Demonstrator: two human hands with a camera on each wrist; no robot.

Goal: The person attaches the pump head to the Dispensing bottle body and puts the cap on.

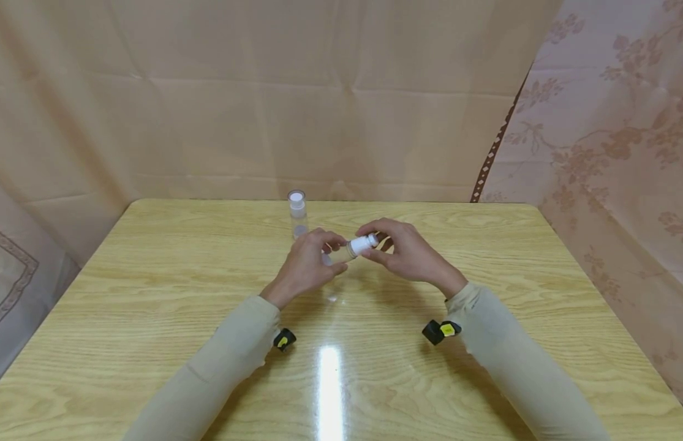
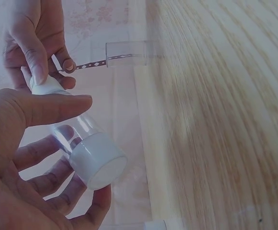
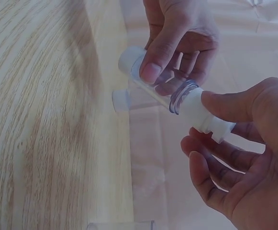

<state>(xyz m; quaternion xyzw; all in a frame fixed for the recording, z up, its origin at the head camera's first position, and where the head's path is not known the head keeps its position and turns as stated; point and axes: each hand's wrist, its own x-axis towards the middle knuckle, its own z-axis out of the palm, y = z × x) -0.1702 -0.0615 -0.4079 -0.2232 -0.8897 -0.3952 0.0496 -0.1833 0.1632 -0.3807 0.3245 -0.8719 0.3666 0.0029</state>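
Keeping clear btl steady in gripping L hand, w/ R hand pinching white top at right, prob. avoids skew.

free room: table right of right hand | obstacle: standing bottle beyond left hand

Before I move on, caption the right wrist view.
Left hand grips a clear bottle; right hand holds the white pump top at its neck.
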